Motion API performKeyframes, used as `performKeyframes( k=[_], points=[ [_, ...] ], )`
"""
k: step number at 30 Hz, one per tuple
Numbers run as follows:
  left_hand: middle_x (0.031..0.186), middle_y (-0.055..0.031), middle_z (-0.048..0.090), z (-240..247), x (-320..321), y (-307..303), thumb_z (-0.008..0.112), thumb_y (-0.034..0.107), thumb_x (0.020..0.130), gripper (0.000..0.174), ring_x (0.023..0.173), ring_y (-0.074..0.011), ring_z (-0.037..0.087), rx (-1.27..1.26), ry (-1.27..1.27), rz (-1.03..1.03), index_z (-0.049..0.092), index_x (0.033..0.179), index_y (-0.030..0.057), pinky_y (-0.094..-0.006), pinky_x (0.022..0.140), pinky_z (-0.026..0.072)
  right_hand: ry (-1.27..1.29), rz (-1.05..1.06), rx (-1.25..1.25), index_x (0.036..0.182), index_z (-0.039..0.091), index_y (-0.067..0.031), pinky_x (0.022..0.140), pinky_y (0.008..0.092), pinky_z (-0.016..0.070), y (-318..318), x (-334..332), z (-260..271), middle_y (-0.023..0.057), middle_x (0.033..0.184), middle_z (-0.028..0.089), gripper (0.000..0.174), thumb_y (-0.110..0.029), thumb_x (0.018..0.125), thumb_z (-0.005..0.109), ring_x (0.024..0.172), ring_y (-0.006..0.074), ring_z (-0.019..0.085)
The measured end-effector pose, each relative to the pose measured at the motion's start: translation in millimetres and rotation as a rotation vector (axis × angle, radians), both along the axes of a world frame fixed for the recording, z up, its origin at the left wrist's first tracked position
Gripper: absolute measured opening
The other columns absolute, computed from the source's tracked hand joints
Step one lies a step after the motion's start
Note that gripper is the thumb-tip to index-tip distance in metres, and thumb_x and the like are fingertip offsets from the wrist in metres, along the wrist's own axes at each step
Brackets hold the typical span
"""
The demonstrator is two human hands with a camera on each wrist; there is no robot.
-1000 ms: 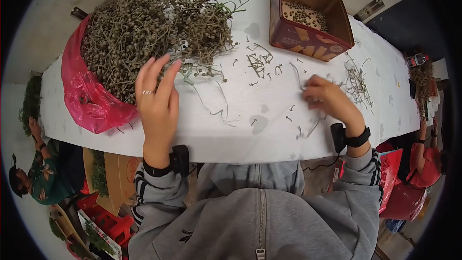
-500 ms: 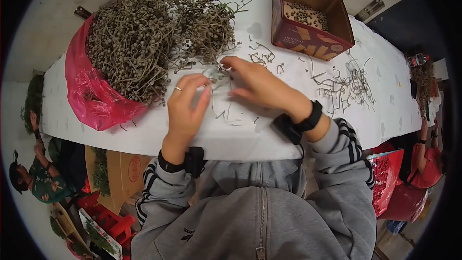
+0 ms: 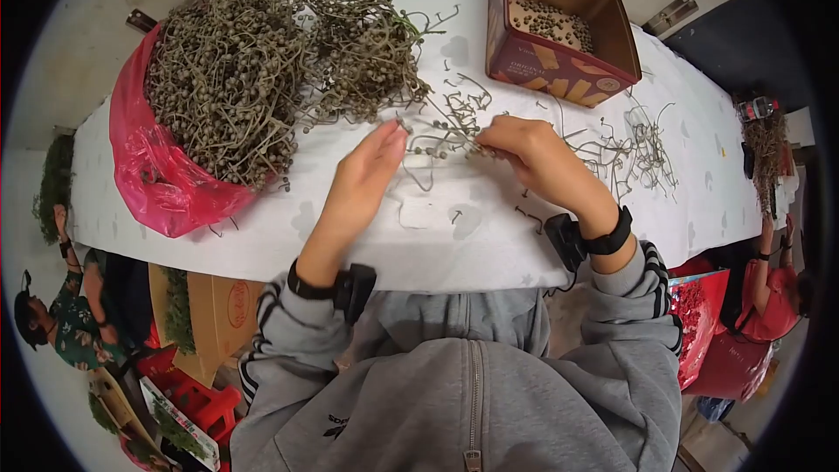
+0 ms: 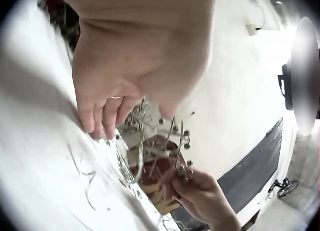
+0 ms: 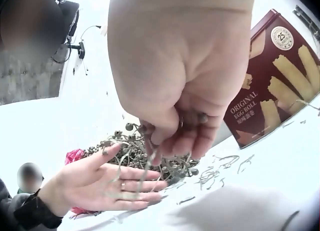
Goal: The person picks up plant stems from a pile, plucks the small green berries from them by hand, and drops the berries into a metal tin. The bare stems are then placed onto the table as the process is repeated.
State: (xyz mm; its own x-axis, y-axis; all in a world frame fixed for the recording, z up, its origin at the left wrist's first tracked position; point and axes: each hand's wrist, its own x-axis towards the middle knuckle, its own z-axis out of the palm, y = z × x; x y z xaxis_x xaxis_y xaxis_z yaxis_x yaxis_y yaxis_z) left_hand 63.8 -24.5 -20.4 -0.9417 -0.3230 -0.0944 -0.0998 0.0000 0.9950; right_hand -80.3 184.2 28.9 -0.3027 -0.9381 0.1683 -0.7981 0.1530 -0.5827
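Note:
A dried sprig with small round seed heads (image 4: 186, 135) stretches between my two hands over the white tablecloth. Thumb and fingers of my right hand (image 3: 540, 157) pinch it by its stems. In the right wrist view, a loose round seed head (image 5: 202, 118) shows against the curled fingers of that hand. My left hand (image 3: 365, 177) is held on the sprig's other side, palm towards it, with fingers straight and a ring on one, as the right wrist view shows. Behind the left hand lies a big heap of similar sprigs (image 3: 236, 70), partly in a pink plastic bag (image 3: 166, 188).
A maroon egg roll tin (image 3: 546, 70) with round seed heads (image 3: 552, 24) inside stands at the back right. Bare stems (image 3: 651, 157) are piled at the right, and shorter bits (image 3: 463, 105) lie mid-table. Other people (image 3: 83, 315) sit at both ends.
My right hand came from the stem pile at the right to my left hand, then drew back slightly right with a sprig. My left hand moved right, away from the heap.

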Motion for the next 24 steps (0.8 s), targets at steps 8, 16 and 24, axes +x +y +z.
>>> performKeyframes(
  k=[8,16,24],
  points=[
    [0.112,-0.0122,0.06,23,-91,-16,0.034,0.047,0.098,0.057,0.102,-0.0258,0.057,1.153,-0.051,-0.116,0.05,0.122,-0.0027,-0.0384,0.091,0.0458,-0.036,-0.255,-0.246,0.095,0.057,0.0021,0.068,0.0375,0.0459,-37,10,-8,0.0188,0.083,0.059,0.014,0.001,0.081,0.056,0.081,0.0355,0.057],
    [0.1,-0.0063,0.06,-11,-88,0,0.045,0.027,0.098,0.028,0.091,-0.0218,0.059,1.242,0.221,0.026,0.055,0.111,0.0041,-0.0332,0.081,0.049,-0.139,-0.511,-0.336,0.094,0.057,0.0016,0.06,0.029,0.0456,-39,-13,-19,0.0105,0.067,0.059,0.01,-0.006,0.089,0.053,0.062,0.0222,0.058],
    [0.108,-0.0082,0.06,6,-80,14,0.049,0.018,0.097,0.018,0.097,-0.017,0.06,0.901,0.106,-0.073,0.051,0.111,0.0069,-0.0271,0.077,0.0488,-0.646,-0.639,-0.298,0.104,0.057,-0.0006,0.069,0.0257,0.0463,-30,-15,-16,0.0051,0.075,0.06,0.015,-0.005,0.089,0.054,0.072,0.014,0.057]
  ],
)
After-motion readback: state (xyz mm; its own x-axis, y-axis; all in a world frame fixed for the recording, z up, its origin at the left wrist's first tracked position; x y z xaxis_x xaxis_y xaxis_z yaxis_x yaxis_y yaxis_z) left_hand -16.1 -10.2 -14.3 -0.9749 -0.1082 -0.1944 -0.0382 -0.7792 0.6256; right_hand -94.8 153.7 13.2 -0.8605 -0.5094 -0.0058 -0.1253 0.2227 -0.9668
